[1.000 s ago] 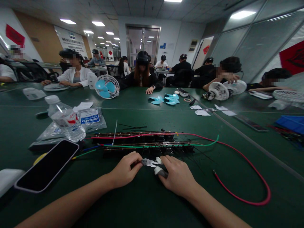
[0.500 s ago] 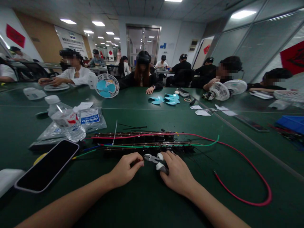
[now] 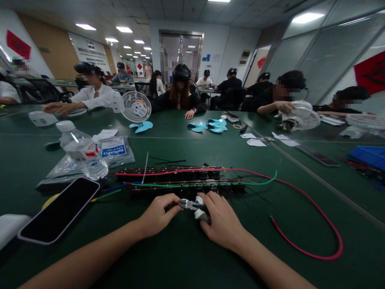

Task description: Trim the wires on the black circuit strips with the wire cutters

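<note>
My right hand [image 3: 224,218] is closed round the white-and-grey handles of a pair of pliers [image 3: 189,204]. Their metal jaws point left and meet the fingertips of my left hand [image 3: 159,214], which is pinched. Whatever lies between those fingertips is too small and hidden to name. Just beyond both hands lie two long black strips [image 3: 168,172] with copper-coloured wires along them. A red cable [image 3: 319,200] runs along the far strip and loops round at the right. On the near strip rests a green wire [image 3: 266,183], and a white cable tie [image 3: 145,166] sticks up at the left.
At the left are a phone [image 3: 60,210], a plastic bottle [image 3: 80,148] and a clear bag with a blue label [image 3: 114,148]. Across the table, several people sit near a white fan [image 3: 136,106] and blue fan blades [image 3: 207,125]. A blue tray [image 3: 368,156] stands at far right.
My right hand has brought the pliers slightly left, up against my left fingertips. Across the table, the blue blade has dropped off the fan, and the right-hand person's fan part has shifted right.
</note>
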The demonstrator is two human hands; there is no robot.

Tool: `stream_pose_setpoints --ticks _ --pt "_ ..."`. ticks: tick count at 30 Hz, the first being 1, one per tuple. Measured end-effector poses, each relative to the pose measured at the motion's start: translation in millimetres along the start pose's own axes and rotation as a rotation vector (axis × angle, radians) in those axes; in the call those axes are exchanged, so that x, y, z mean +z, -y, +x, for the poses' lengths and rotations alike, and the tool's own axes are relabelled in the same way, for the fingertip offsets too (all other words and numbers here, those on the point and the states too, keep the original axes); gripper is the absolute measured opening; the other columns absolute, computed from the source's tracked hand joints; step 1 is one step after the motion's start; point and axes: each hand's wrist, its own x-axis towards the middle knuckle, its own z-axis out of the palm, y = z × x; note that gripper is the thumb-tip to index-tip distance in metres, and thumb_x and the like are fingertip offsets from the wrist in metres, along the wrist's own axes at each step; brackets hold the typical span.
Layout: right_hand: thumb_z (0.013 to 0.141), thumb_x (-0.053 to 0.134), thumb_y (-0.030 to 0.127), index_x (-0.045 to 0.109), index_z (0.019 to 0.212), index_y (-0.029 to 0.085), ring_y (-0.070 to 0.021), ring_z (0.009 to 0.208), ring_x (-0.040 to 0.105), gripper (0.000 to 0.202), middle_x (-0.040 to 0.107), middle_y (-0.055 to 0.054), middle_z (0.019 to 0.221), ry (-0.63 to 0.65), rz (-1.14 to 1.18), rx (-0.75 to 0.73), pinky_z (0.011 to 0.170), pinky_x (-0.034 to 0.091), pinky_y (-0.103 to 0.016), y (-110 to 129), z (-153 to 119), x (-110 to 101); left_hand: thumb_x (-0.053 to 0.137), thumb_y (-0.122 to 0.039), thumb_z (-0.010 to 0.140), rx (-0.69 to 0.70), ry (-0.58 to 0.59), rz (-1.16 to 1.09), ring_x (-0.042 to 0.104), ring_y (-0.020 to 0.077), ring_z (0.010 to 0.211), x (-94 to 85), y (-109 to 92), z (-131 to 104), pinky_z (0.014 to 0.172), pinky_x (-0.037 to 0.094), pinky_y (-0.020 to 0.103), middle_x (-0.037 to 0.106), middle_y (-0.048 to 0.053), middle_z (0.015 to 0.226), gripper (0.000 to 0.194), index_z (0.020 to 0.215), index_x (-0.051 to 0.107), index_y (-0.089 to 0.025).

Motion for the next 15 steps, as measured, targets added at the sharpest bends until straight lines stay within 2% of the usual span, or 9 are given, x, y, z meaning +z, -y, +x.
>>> stream_pose_setpoints --ticks 8,15 --pt "0.073 0.056 0.022 0.051 0.112 0.017 -0.0251 0.099 0.048 0.040 0.054 -0.010 0.108 0.002 0.011 -0.006 0.086 0.039 -0.040 0.3 1.4 -1.1 0.054 -0.021 0.088 -0.010 0.002 0.009 0.057 0.0155 0.076 1.4 3.4 0.7 0.070 0.044 0.028 0.064 0.002 0.083 0.011 0.089 0.064 -0.016" --pt "0.073 0.055 0.022 0.050 0.114 0.017 -0.0255 0.100 0.046 0.042 0.052 -0.012 0.112 0.010 0.018 -0.006 0.087 0.038 -0.041 1.0 1.0 -0.9 0.054 -0.021 0.088 0.009 -0.009 -0.004 0.058 0.0153 0.076 2.2 6.5 0.5 0.071 0.043 0.028 0.065 0.002 0.082 0.011 0.088 0.064 -0.016"
